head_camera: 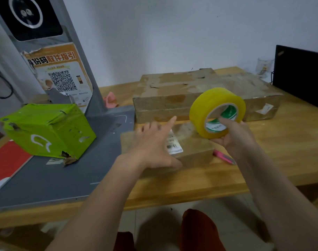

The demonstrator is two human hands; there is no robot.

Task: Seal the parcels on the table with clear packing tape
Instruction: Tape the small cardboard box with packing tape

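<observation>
Yellow-tinted tape roll (217,113) held by right hand (234,136), fingers through its core, above small box (189,147) near counter (263,151) front edge | left hand (154,144) flat, fingers straight, pressing box top | judged: taping just starting | parcels: three, green box (47,129) left, long box (200,93) at back | cutter (225,157): one

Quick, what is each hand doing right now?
Left hand: open, fingers straight, resting on the small brown box.
Right hand: holding the tape roll.
</observation>
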